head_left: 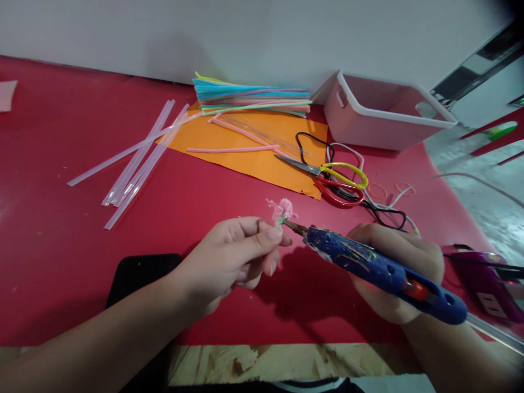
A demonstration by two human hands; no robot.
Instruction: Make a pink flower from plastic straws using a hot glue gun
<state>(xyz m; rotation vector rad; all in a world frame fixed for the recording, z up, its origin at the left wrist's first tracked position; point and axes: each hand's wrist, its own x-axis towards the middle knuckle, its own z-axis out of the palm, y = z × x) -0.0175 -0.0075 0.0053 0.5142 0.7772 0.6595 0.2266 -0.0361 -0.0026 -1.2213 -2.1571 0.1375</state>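
Between the thumb and fingers of my left hand (241,251) is pinched a small pink pipe-cleaner flower (285,207) with a bit of green at its base. My right hand (393,262) is wrapped round a blue hot glue gun (360,262), its body smeared with dried glue. The gun's brown nozzle points left and meets, or nearly meets, the green base; I cannot tell which. A clear glue stick (497,334) runs out of the gun's rear. The fingers of my right hand are partly hidden behind the gun.
Scissors (339,180) with yellow and red handles lie beyond, by tangled cords. Behind are a pipe-cleaner bundle (254,98), orange sheet (245,131) and pink bin (368,120). Glue sticks (139,158) lie left, a black phone (141,278) near my left forearm, a purple power strip (487,284) right.
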